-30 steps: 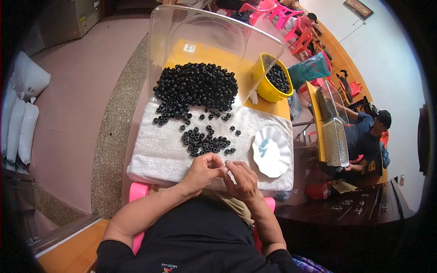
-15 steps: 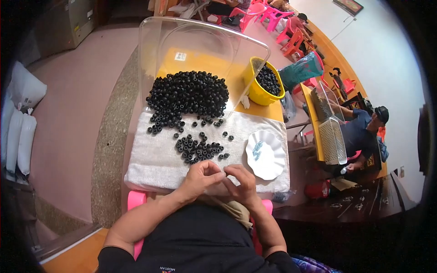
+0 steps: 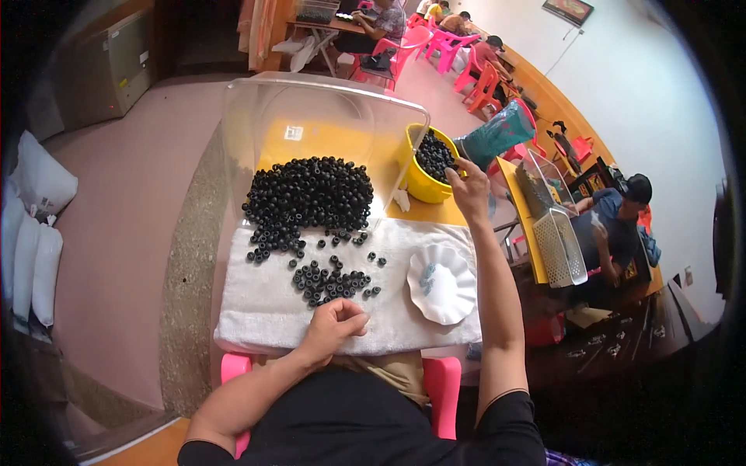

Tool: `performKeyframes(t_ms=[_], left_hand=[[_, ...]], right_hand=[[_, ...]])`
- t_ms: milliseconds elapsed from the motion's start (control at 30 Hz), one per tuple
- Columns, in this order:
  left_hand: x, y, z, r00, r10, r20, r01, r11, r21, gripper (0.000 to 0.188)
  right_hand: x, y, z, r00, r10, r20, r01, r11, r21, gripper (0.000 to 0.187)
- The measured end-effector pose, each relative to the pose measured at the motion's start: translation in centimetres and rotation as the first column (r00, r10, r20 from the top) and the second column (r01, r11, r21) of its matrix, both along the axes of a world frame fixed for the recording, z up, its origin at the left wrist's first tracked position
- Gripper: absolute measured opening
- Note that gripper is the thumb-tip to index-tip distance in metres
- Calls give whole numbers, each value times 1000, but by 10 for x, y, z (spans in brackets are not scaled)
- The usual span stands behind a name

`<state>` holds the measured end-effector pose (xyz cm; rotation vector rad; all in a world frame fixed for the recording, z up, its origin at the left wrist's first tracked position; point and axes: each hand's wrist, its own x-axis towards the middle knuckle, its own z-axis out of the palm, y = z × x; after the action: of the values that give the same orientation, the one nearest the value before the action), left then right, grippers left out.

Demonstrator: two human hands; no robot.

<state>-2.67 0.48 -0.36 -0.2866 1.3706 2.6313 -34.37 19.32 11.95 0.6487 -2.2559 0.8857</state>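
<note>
Right hand (image 3: pixel 470 190) and left hand (image 3: pixel 332 330) are well apart. The right is at the rim of the yellow tub (image 3: pixel 426 186), fingertips near the black beads (image 3: pixel 435 154) inside; whether it grasps one cannot be told. The left, fingers curled toward the thumb, hold unclear, is just beside the loose beads (image 3: pixel 315 283) on the white towel (image 3: pixel 256 307).

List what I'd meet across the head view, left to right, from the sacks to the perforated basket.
White sacks, curved speckled floor strip, large pile of black beads, yellow bucket, white perforated basket.
</note>
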Motion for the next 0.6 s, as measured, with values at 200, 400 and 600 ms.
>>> performKeyframes(t_ms=[200,400,600], left_hand=[[1,-2,-4,1000,22,-1,-22,1000,11,11],[-5,-1,-3,999,-11,-39,9,999,-43,10],[-1,-1,-2,998,-16,-62,11,997,-71,11]], right_hand=[[22,-2,-27,975,60,214,-54,998,-33,25],[112,-15,-62,851,297,434,-312,949,-37,11],[152,-52,-61,860,309,406,-453,828,330,16]])
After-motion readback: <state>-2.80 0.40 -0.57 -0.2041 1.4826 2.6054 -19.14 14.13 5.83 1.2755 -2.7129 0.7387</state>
